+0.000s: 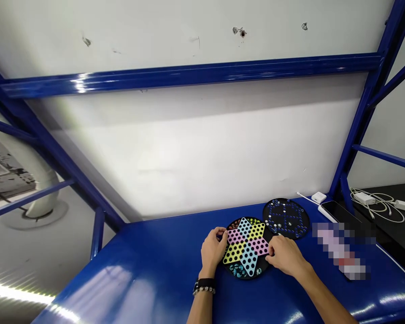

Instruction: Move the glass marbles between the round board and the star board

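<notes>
Flanking a Chinese checkers board [246, 247], left hand [213, 249] and right hand [285, 255] curl inward.

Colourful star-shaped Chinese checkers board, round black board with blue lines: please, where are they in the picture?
Colourful star-shaped Chinese checkers board [245, 246]: head view, on its centre.
Round black board with blue lines [285, 216]: head view, on its middle.
</notes>
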A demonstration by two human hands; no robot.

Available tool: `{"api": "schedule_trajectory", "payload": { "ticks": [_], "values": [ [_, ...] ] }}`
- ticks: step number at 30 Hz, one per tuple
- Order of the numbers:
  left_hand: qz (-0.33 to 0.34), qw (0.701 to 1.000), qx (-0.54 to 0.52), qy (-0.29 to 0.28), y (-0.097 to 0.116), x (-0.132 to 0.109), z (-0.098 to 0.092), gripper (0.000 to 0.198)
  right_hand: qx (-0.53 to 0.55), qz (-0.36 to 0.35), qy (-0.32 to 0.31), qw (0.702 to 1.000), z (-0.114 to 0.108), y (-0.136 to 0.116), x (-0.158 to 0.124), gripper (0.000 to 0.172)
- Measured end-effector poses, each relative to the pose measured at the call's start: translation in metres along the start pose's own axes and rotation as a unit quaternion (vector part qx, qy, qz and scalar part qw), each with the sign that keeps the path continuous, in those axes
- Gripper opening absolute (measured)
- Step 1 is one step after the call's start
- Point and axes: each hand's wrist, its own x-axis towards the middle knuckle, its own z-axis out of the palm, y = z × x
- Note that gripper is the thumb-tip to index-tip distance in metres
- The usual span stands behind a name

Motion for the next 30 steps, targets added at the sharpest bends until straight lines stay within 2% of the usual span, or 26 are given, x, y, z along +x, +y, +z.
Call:
{"api": "schedule_trajectory", "payload": {
  "ticks": [7, 13, 19, 30],
  "values": [
    [0.003, 1.0, 0.002, 0.003, -0.001, 0.0, 0.001, 0.029, -0.049, -0.023, -0.033, 0.998, 0.007, -0.015, 0.0, 0.003],
    [0.007, 1.0, 0.003, 0.005, -0.001, 0.0, 0.001, 0.029, -0.026, -0.064, -0.07, 0.995, 0.008, -0.028, -0.005, 0.008],
    [0.006, 1.0, 0.003, 0.005, -0.001, 0.0, 0.002, 0.028, -0.017, -0.093, -0.08, 0.992, 0.008, -0.031, -0.008, 0.009],
    [0.007, 1.0, 0.0, 0.002, -0.001, 0.001, 0.001, 0.03, 0.055, -0.073, -0.127, 0.988, 0.011, -0.027, 0.0, 0.012]
  ]
}}
